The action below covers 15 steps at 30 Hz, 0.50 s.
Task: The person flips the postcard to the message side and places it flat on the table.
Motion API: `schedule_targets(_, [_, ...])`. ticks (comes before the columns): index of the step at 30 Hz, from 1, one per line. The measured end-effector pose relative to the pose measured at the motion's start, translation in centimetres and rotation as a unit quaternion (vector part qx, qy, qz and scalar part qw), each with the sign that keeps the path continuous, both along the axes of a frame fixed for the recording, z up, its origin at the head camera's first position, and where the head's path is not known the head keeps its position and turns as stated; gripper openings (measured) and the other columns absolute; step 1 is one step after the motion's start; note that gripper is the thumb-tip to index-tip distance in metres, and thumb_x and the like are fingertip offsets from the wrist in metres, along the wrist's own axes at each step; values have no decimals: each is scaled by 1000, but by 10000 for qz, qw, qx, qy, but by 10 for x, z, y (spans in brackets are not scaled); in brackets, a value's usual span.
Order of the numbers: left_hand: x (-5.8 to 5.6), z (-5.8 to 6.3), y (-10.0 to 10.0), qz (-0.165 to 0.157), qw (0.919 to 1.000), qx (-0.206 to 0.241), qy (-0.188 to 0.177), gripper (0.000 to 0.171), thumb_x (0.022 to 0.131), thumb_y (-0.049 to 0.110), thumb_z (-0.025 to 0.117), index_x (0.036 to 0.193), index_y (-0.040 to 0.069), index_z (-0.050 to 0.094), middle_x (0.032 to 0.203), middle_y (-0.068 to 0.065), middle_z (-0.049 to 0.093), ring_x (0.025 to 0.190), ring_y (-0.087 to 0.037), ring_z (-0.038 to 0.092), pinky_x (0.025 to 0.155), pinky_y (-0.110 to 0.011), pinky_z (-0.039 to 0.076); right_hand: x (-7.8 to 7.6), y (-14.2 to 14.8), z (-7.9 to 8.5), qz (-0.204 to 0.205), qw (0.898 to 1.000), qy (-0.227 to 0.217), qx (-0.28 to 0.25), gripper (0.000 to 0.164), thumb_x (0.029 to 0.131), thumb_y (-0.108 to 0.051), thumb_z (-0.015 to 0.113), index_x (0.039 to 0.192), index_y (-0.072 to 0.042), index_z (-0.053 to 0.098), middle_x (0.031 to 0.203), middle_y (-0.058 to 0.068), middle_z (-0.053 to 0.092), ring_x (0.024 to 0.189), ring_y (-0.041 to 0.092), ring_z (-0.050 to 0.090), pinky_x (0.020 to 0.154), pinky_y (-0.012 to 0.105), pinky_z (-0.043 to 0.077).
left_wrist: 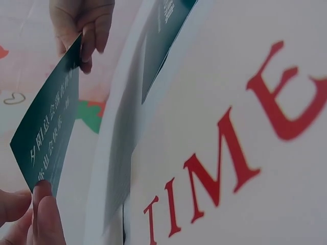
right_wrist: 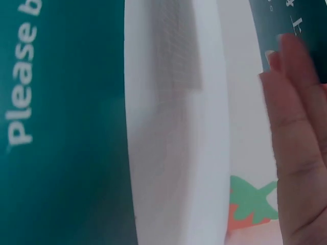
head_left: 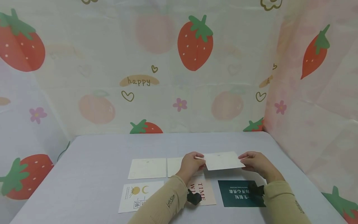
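Note:
Above the table, a card (head_left: pixel 223 161) is held level between both hands, its white side up. Its dark green underside (left_wrist: pixel 56 112) with white writing shows in the left wrist view. The left hand (head_left: pixel 190 166) pinches the card's left edge, and the right hand (head_left: pixel 258 165) grips its right edge with thumb and fingers. Below lies a dark green card (head_left: pixel 237 196) with white print. Beside it, a cream card (head_left: pixel 208 193) with red letters is partly behind the left sleeve. Two white cards (head_left: pixel 147 169) lie in the back row, one partly hidden by the left hand.
A white card (head_left: pixel 153 188) printed with a sun and moon lies front left, partly covered by the left sleeve. Dark wrist straps (head_left: pixel 194 197) hang over the cards. Behind the pale table (head_left: pixel 92 174) hangs a strawberry-patterned curtain (head_left: pixel 167 109), also along both sides.

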<state>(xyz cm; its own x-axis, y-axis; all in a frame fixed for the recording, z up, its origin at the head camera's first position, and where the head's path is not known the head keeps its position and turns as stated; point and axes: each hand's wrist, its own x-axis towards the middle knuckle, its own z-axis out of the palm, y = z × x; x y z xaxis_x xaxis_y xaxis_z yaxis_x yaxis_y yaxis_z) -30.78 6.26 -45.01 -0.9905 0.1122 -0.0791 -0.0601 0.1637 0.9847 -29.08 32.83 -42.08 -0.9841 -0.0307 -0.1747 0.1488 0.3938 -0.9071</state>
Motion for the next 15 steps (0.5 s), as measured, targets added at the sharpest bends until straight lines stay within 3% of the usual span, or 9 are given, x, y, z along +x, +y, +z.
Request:
schedule_targets(8, [1,1,0,-47,9994,289,-164,28,83,6,64,111,5,60,74,-5,65,64,-12,64,59,-24,54,-3,-3,-1,-216,9997,116,54,24,90,-6,54,110,6,56,100,15,61,81,20,62,77,37,53])
schedule_targets(15, [3,-1,-2,-154,9990,215,-372,17,84,6,61,101,2,64,77,-4,65,69,-11,64,63,-24,54,-4,-4,-2,-248,9994,196,110,25,91,-8,53,111,6,56,107,18,59,83,20,63,77,37,53])
